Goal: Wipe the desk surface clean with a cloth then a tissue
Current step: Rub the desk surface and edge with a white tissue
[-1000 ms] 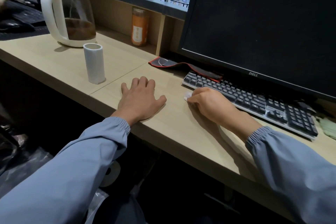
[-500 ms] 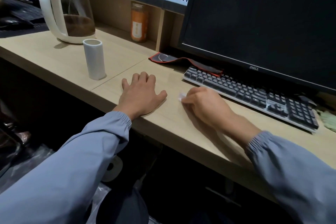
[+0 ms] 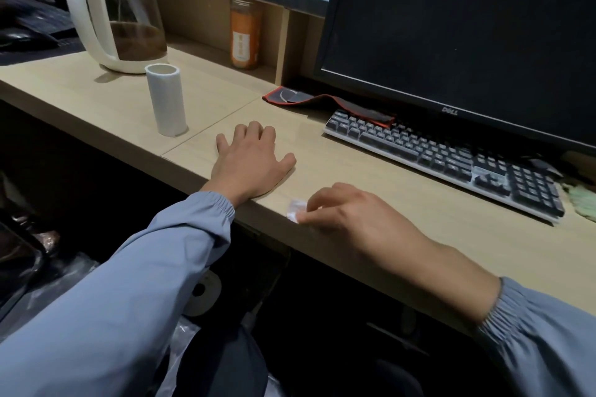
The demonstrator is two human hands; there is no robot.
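My right hand point(image 3: 351, 219) grips a small crumpled white tissue point(image 3: 296, 209) and holds it against the light wooden desk point(image 3: 354, 171) at its front edge. Only a corner of the tissue shows past my fingers. My left hand point(image 3: 251, 158) lies flat on the desk, fingers spread, a short way to the left and further back. A green cloth point(image 3: 582, 200) lies at the far right edge, past the keyboard. A white tissue roll point(image 3: 166, 100) stands upright to the left of my left hand.
A black keyboard point(image 3: 442, 161) sits under a dark monitor point(image 3: 461, 35). A red-edged black mouse pad point(image 3: 325, 103) lies behind it. A white kettle point(image 3: 113, 13) and an orange jar point(image 3: 244, 32) stand at the back left. Dark floor space lies below the desk edge.
My right hand has drawn the tissue from beside the keyboard's left end toward me, down to the desk's front edge. My left hand has stayed flat in place.
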